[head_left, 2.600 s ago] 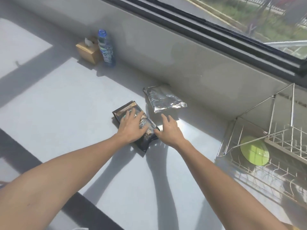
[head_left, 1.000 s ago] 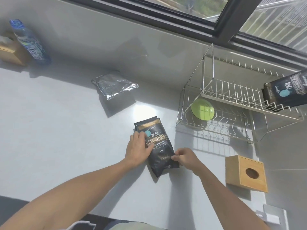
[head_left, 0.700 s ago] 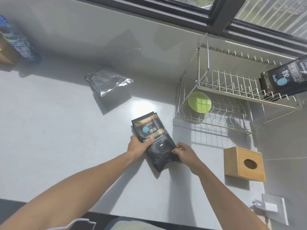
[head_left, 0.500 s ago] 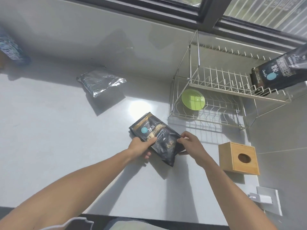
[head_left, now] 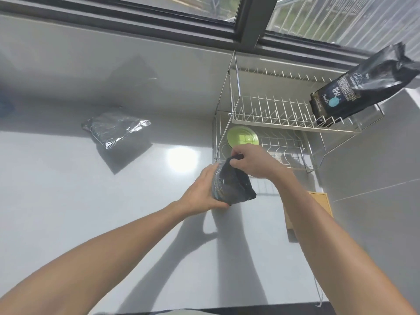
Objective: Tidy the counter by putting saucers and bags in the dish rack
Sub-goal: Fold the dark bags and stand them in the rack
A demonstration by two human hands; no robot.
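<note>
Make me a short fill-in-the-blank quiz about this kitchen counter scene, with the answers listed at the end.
1. Both hands, the left hand and the right hand, grip a ____ bag.
2. The saucer on the dish rack's lower tier is ____ in colour.
3. The other dark bag leans on the rack's ____ tier.
4. The silver foil bag lies on the ____.

Answers: black; green; upper; counter

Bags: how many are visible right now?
3. A black bag held in both hands, a second black bag on the dish rack's upper shelf, and a silver bag on the counter.
</note>
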